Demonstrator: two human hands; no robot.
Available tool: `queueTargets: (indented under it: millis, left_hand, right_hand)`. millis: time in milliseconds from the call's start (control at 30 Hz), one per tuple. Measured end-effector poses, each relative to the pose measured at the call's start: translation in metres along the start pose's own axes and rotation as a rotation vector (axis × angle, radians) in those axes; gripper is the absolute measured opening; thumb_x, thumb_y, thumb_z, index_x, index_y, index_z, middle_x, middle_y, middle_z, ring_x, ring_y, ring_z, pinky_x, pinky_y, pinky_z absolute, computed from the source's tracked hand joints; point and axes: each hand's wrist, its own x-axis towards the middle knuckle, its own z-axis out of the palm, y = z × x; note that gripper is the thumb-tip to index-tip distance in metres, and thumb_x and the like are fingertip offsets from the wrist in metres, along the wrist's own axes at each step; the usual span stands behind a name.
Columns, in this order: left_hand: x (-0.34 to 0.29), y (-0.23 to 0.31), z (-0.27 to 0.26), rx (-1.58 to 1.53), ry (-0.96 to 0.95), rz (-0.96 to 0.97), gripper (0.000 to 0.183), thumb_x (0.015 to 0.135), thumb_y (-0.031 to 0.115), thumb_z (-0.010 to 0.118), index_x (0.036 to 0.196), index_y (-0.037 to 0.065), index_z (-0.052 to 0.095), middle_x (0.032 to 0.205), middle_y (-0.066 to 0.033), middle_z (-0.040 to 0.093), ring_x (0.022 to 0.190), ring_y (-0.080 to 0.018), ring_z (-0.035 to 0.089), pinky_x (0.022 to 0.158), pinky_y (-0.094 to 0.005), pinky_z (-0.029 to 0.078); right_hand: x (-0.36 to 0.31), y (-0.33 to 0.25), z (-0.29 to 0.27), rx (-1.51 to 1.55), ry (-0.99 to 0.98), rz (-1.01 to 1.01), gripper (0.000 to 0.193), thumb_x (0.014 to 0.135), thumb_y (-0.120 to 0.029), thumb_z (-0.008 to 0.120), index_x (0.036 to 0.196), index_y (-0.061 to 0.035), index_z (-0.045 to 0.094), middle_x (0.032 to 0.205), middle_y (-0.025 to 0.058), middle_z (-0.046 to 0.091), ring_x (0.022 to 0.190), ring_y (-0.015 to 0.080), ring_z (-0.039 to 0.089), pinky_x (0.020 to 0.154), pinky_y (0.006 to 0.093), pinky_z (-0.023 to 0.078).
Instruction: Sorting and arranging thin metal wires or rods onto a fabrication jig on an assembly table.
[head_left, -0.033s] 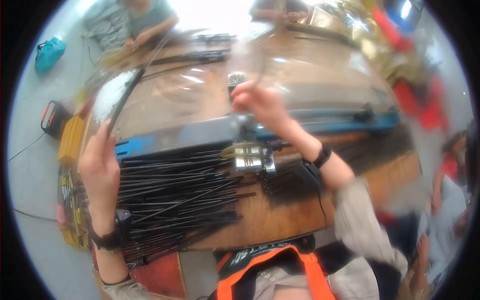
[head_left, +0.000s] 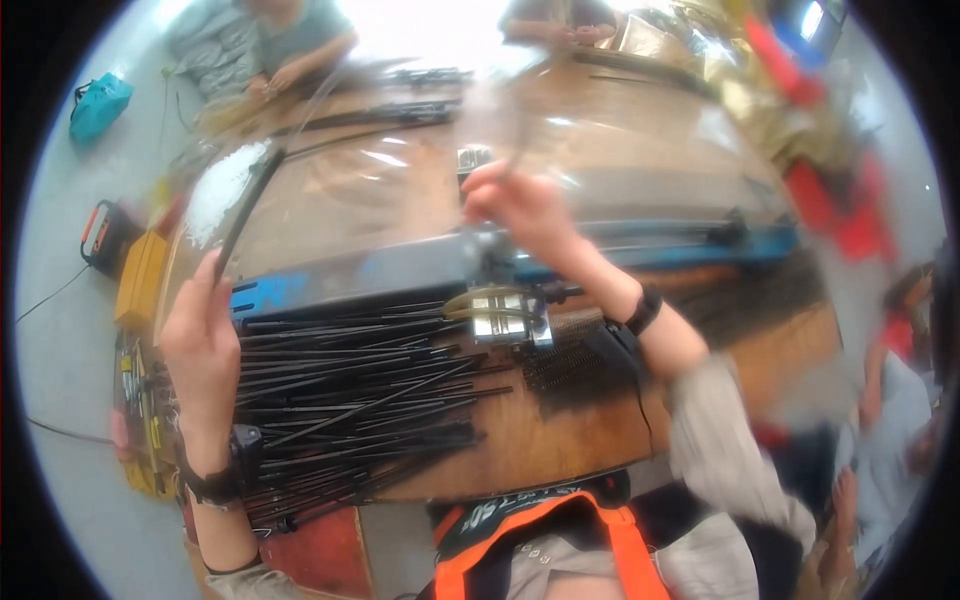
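My left hand point(head_left: 200, 335) is closed on the lower end of a thin black rod point(head_left: 248, 215), which tilts up and to the right past a heap of small white pieces point(head_left: 222, 192). Over the middle of the table, my right hand point(head_left: 525, 212) has its fingers curled together in a pinch; whatever they hold, if anything, I cannot make out. Just below that hand sits a small metal fixture point(head_left: 500, 318) with a yellowish tube, beside a long grey and blue bar point(head_left: 370, 268). Many loose black rods point(head_left: 350, 385) lie between me and the bar.
A pile of small dark springs point(head_left: 565, 365) lies right of the fixture on the wooden table point(head_left: 540, 440). Across the table a person point(head_left: 300, 50) sits at the far left, with another point(head_left: 560, 20) beyond the middle. A yellow box point(head_left: 142, 280) stands at the left edge.
The black rod's upper end has dropped slightly, and my left hand has shifted very little with it. My right hand is almost where it was.
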Motion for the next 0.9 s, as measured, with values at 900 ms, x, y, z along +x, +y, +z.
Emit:
queueTargets:
  millis: [900]
  left_hand:
    - [-0.018, -0.048, 0.045, -0.058, -0.235, -0.062, 0.027, 0.095, 0.008, 0.059, 0.122, 0.007, 0.063, 0.083, -0.0168, 0.063, 0.071, -0.0301, 0.059, 0.067, -0.0355, 0.048]
  right_hand:
    - [-0.056, 0.047, -0.092, -0.893, -0.187, -0.137, 0.005, 0.081, -0.003, 0.061, 0.081, -0.0087, 0.061, 0.077, 0.0113, 0.065, 0.07, 0.0308, 0.065, 0.059, 0.0391, 0.052]
